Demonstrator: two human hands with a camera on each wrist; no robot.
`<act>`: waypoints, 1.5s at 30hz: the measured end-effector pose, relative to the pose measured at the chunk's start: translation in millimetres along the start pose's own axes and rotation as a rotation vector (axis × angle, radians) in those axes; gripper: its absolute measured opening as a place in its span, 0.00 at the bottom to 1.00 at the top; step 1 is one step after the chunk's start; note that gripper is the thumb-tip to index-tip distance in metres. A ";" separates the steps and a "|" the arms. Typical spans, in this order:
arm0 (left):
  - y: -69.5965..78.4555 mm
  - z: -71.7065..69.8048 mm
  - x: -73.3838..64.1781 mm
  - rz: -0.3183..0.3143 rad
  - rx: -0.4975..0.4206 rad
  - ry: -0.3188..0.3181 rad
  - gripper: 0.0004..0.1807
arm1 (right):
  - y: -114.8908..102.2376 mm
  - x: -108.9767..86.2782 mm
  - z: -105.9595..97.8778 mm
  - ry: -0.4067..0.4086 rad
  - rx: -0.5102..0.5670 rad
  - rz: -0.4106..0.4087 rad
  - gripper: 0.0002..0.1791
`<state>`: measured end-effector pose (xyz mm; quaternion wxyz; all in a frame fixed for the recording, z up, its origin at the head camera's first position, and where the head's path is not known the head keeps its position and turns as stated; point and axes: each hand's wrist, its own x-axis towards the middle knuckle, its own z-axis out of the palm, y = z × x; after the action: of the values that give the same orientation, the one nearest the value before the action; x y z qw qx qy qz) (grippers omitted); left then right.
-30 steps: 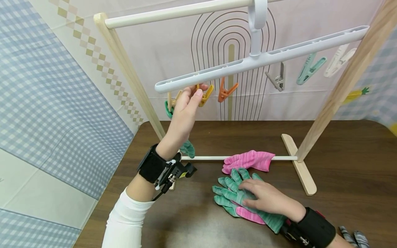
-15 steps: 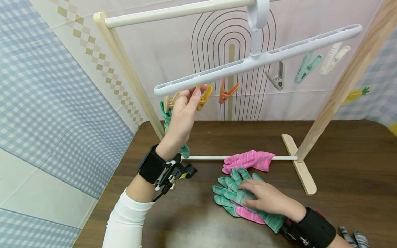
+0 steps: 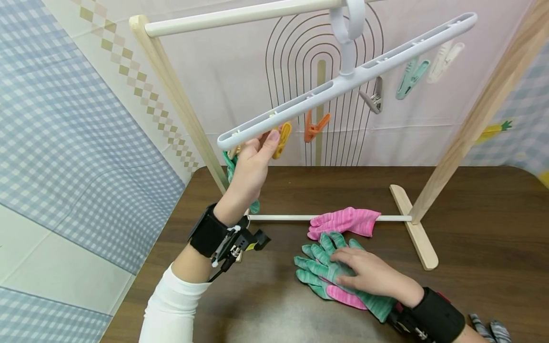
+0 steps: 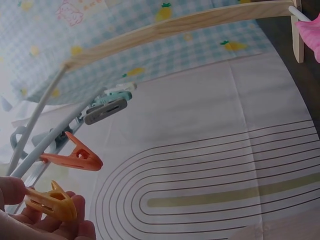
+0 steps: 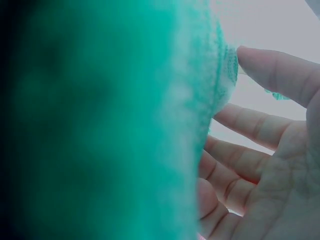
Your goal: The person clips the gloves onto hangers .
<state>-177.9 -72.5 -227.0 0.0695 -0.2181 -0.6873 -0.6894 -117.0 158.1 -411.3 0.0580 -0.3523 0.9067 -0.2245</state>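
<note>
My left hand (image 3: 253, 164) is raised under the low left end of a white clip hanger (image 3: 300, 104). Its thumb and fingers pinch a yellow clothespin (image 4: 52, 202) that hangs there. Behind that hand, a green cloth piece (image 3: 230, 166) hangs down, mostly hidden. On the table, my right hand (image 3: 373, 274) rests with relaxed fingers on green striped gloves (image 3: 317, 269), and part of a pink glove (image 3: 347, 297) shows beneath them. The right wrist view is largely filled by blurred green fabric (image 5: 110, 120), with the fingertips at its edge.
Orange (image 3: 315, 127), grey (image 3: 374, 97), mint (image 3: 411, 78) and white (image 3: 445, 62) clothespins hang along the hanger. A wooden stand (image 3: 463, 119) frames the work. Another pink glove (image 3: 345, 221) lies over its lower bar (image 3: 283, 217). Grey striped fabric (image 3: 497, 328) lies at bottom right.
The hanger has swung and tilted, its left end lower and its right end higher and further left. The left hand keeps hold of the yellow clothespin; the right hand has not moved.
</note>
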 end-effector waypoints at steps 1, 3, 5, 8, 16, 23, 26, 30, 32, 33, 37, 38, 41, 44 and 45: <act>-0.3 -0.4 -0.7 0.001 0.000 -0.004 0.22 | -0.1 -0.1 -0.1 -0.001 0.001 0.000 0.20; -1.0 -1.1 -2.3 -0.001 0.006 -0.008 0.22 | 0.0 -0.3 0.0 -0.001 0.002 0.001 0.20; -1.5 -1.7 -3.6 0.007 0.011 -0.012 0.21 | 0.0 -0.5 0.3 -0.001 0.001 0.002 0.20; -2.4 -2.2 -4.8 0.010 0.012 -0.009 0.21 | 0.0 -0.7 0.6 -0.002 0.000 0.003 0.20; -5.2 -0.9 -8.6 0.007 0.018 0.005 0.20 | -0.5 -0.1 -0.1 -0.001 -0.007 0.004 0.19; -7.2 0.6 -10.6 0.024 0.000 0.019 0.20 | -0.5 -0.2 0.1 0.001 -0.017 0.004 0.20; -8.1 1.2 -10.7 0.032 -0.007 0.026 0.20 | -0.4 -0.4 0.2 0.001 -0.016 0.003 0.20; -8.9 1.4 -11.0 0.035 -0.011 0.028 0.20 | -0.6 -0.5 -0.6 -0.002 -0.014 0.001 0.20; -9.0 1.5 -11.4 0.037 -0.009 0.026 0.20 | -1.1 -0.2 -1.3 -0.004 -0.017 0.001 0.20; -9.2 1.5 -11.6 0.038 -0.008 0.025 0.20 | -1.3 -0.1 -1.7 -0.007 -0.017 0.002 0.20; -10.2 1.4 -12.0 0.044 -0.005 0.024 0.20 | -1.7 0.6 -2.8 -0.018 -0.016 0.005 0.20; -10.6 1.3 -11.9 0.047 -0.006 0.024 0.20 | -1.6 0.7 -2.9 -0.020 -0.016 0.005 0.20; -11.1 1.0 -12.1 0.049 -0.008 0.023 0.20 | -1.4 1.0 -3.0 -0.026 -0.012 0.007 0.20; -10.9 0.8 -12.8 0.047 -0.008 0.023 0.20 | -1.6 1.0 -3.6 -0.035 -0.007 0.009 0.20; -10.8 0.7 -13.0 0.045 -0.008 0.023 0.20 | -1.6 1.0 -4.0 -0.039 -0.003 0.010 0.20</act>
<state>-170.3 -74.0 -242.1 0.0920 -0.2259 -0.6787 -0.6927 -117.8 157.9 -407.0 0.0764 -0.3519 0.9076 -0.2158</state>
